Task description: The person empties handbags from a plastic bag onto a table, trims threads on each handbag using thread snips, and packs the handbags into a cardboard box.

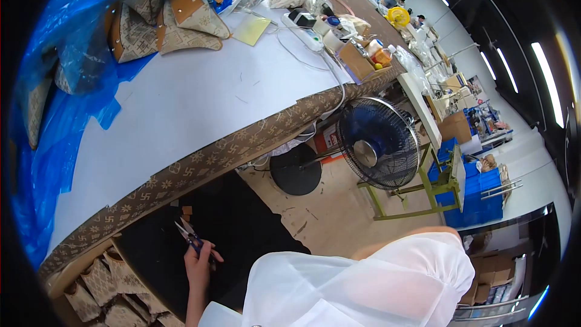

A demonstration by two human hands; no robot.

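Note:
My left hand [201, 262] is closed around a small pair of scissors [192, 240] with dark blue handles. Their silver blades point up and to the left, spread a little apart. Below the hand lies black fabric [242, 239]. Just past the blade tips, a small tan scrap [187, 211] rests on the black. My right hand is out of sight; a white sheer sleeve [363, 281] fills the lower right and covers that side.
A white-topped table [181, 103] with a patterned edge runs ahead. On it are patterned tan pieces [193, 30], blue plastic sheeting [75, 115] and a power strip [310, 37]. A box of patterned pieces [100, 281] stands lower left. A floor fan [378, 143] stands to the right.

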